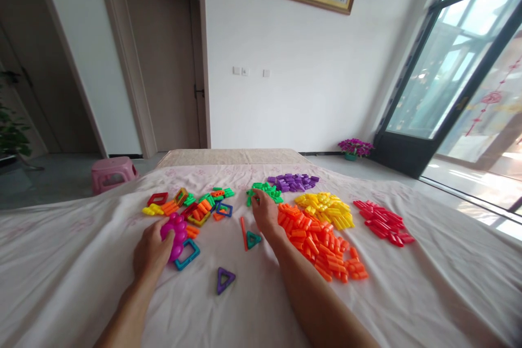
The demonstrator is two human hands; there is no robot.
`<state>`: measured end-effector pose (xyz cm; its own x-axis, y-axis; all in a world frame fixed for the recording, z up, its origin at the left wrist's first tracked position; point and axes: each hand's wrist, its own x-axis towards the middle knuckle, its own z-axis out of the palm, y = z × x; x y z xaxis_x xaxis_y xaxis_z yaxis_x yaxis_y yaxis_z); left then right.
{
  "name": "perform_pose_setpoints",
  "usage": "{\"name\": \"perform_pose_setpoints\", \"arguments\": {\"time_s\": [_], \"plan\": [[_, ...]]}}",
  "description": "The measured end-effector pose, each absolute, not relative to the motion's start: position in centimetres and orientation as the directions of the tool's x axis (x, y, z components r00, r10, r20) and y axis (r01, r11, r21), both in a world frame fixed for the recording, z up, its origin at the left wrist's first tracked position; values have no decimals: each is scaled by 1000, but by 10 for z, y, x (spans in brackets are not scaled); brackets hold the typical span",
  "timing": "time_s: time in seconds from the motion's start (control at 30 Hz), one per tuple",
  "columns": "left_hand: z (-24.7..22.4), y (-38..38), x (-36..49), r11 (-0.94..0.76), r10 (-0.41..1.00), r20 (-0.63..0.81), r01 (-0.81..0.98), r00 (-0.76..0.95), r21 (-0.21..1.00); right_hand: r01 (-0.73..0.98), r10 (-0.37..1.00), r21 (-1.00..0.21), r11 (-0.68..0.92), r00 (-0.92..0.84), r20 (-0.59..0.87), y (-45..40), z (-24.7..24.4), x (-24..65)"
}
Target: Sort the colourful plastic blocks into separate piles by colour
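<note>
My left hand (pixel 153 244) is closed on a magenta bumpy toy (pixel 175 235) at the left, beside a teal square frame (pixel 188 255). My right hand (pixel 264 209) reaches over the near edge of the green piece pile (pixel 269 191); its fingers are closed, and what they hold, if anything, is too small to name. Under the right wrist lie a teal triangle (pixel 253 239) and a thin orange stick (pixel 243 232). A mixed group of orange pieces (pixel 203 208), green pieces and coloured frames lies beyond my left hand.
Right of my right hand are piles of orange (pixel 318 244), yellow (pixel 326 207), purple (pixel 294 182) and red pieces (pixel 383 222). A purple triangle (pixel 224 280) lies near the front on the wrinkled cloth (pixel 196 315). A pink stool (pixel 114 174) stands behind at left.
</note>
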<state>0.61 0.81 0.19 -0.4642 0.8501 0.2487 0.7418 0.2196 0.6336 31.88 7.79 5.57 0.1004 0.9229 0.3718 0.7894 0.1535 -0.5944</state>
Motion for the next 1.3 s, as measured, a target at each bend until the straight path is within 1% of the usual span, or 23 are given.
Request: {"name": "perform_pose_setpoints", "arguments": {"time_s": [0.1,0.2,0.27,0.3,0.37,0.43,0.53,0.6,0.7,0.8,0.9,1.03,1.1,1.17,1.23,1.3], "plan": [[2,8,6,216,849,250,738,-466,640,785,925,-539,305,-108,365,70,47,302],[-1,9,4,211,846,254,731,-470,649,772,878,-432,466,-344,332,59,42,284],[-2,9,4,208,844,256,728,-471,653,763,844,-365,533,-452,289,54,41,275],[-2,9,5,208,842,259,728,-473,653,768,837,-336,546,-478,268,52,41,272],[0,9,6,214,840,261,732,-476,647,806,852,-284,520,-467,235,50,41,270],[3,8,8,237,837,252,736,-486,634,862,889,-237,448,-401,222,50,42,270],[7,5,9,301,813,244,740,-528,601,906,912,-191,378,-328,246,49,44,271],[9,3,9,327,788,267,744,-555,582,895,896,-188,404,-347,276,47,46,269],[9,2,9,338,768,288,744,-572,576,836,843,-193,513,-448,298,44,50,261],[8,2,8,342,763,283,735,-581,586,799,810,-174,575,-526,260,46,52,250],[7,3,8,342,758,277,721,-591,602,811,818,-145,567,-534,213,51,49,244],[7,4,7,337,765,266,716,-587,611,845,846,-115,522,-497,194,51,43,241],[8,4,6,337,770,256,715,-584,613,849,852,-119,515,-491,181,47,43,242],[8,3,6,342,777,242,711,-582,614,844,853,-149,516,-491,175,43,49,246],[9,3,5,346,780,235,712,-580,611,844,866,-199,499,-472,167,39,63,254],[10,3,5,348,783,232,715,-578,606,860,893,-242,449,-420,163,36,83,267]]}}
